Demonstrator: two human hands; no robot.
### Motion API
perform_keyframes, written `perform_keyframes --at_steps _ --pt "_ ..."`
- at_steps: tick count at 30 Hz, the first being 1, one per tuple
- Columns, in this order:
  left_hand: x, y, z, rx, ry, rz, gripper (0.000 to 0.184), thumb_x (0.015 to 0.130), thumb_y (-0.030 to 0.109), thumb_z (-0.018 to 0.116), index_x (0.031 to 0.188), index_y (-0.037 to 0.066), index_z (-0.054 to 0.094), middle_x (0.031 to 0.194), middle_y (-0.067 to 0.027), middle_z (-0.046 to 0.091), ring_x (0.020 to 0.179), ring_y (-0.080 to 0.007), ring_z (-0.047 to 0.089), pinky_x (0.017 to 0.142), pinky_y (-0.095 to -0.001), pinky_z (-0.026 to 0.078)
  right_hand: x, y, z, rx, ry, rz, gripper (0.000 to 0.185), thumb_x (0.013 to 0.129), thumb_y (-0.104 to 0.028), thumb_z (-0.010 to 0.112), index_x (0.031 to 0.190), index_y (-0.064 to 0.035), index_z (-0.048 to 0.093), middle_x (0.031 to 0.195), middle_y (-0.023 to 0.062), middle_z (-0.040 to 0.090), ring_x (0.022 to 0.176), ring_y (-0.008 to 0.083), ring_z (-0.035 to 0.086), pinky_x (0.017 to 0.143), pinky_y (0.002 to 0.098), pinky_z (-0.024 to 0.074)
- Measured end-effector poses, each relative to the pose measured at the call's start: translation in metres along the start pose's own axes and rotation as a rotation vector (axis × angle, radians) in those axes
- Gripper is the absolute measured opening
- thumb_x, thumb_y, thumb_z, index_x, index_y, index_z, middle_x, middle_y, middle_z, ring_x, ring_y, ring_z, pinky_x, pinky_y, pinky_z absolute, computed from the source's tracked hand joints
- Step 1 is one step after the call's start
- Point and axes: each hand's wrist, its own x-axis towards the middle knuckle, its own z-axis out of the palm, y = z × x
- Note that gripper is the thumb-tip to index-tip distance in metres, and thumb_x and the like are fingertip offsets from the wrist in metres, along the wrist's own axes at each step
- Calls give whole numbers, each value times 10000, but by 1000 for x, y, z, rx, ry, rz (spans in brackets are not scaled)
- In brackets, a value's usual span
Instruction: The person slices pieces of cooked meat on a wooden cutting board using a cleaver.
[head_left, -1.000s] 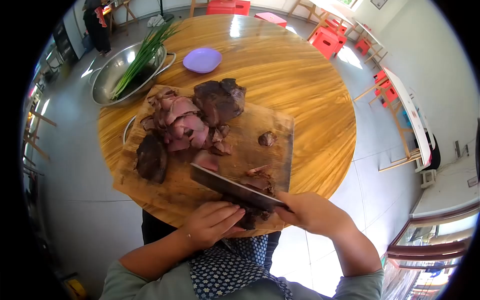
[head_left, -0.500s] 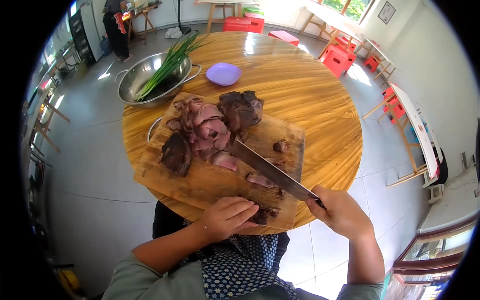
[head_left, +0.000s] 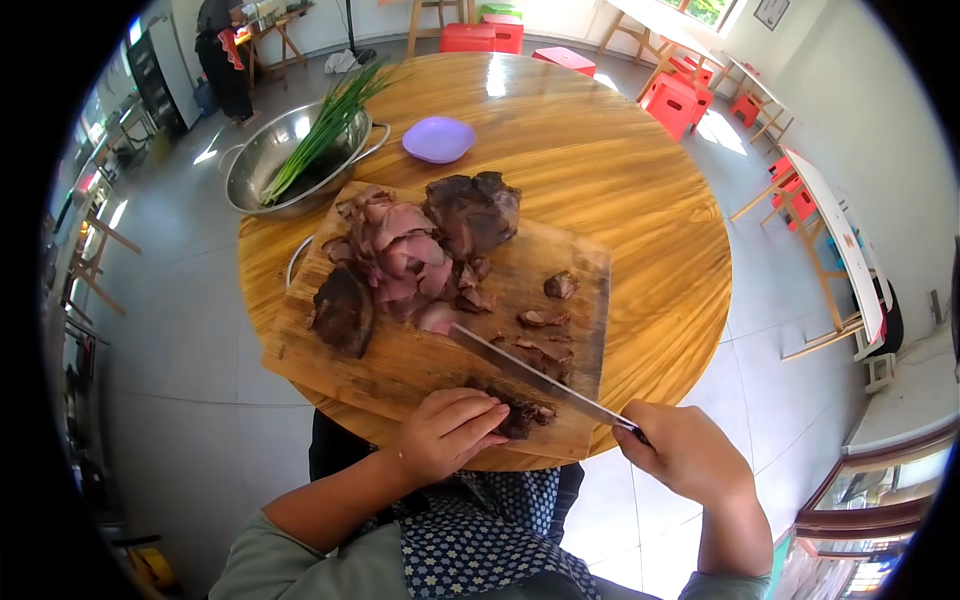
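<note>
My left hand (head_left: pixel 450 432) is closed on a dark piece of meat (head_left: pixel 520 418) at the near edge of the wooden cutting board (head_left: pixel 390 372). My right hand (head_left: pixel 685 450) grips the handle of a large knife (head_left: pixel 540 380). The blade slants up and left over the board, its tip by a pink slice (head_left: pixel 436 317). Thin brown slices (head_left: pixel 537 352) lie just beyond the blade. A heap of pink slices (head_left: pixel 405 250) is at the far left of the board, between two dark chunks, one behind (head_left: pixel 473 213) and one at left (head_left: pixel 342 312). A small piece (head_left: pixel 561 285) sits at the right.
The board rests on a round wooden table (head_left: pixel 640 220). A metal bowl (head_left: pixel 245 175) with green stalks (head_left: pixel 330 130) and a purple plate (head_left: pixel 438 139) stand at the far left. Red stools (head_left: pixel 668 105) and white tables (head_left: pixel 832 240) are beyond. A person (head_left: pixel 222 60) stands far back left.
The knife moved off the meat piece, up over the board, then slightly back down and left, near the brown slices. My left hand has stayed on the meat. The view has shifted.
</note>
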Motion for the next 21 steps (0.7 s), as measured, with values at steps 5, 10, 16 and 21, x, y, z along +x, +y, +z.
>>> perform_keyframes --at_steps 5,10,16,21 --pt "2 2 -4 98 -40 36 476 743 163 869 1174 28 720 1149 -81 705 1063 -255 666 912 -350 561 -11 -12 4 -152 -60 -49 161 1005 -238 590 1020 -83 551 825 143 637 739 375 647 658 460 506" --pt "2 2 -5 110 -66 28 447 776 168 845 1180 24 721 1191 -90 704 1089 -248 663 921 -355 560 -9 -15 6 -130 -16 -75 175 959 -221 663 942 -76 567 784 121 627 674 375 626 581 468 484" --pt "0 2 -4 99 -70 30 433 788 168 836 1180 23 721 1188 -90 703 1091 -246 660 925 -361 560 -7 -13 5 -152 -30 -61 177 955 -220 665 925 -74 569 775 119 623 670 361 631 576 463 481" --pt "1 1 -5 95 -70 26 396 801 159 827 1156 19 723 1168 -98 703 1070 -259 663 924 -383 561 -8 -16 7 -170 -80 -39 171 951 -220 663 927 -72 581 779 105 631 668 347 638 579 451 496"
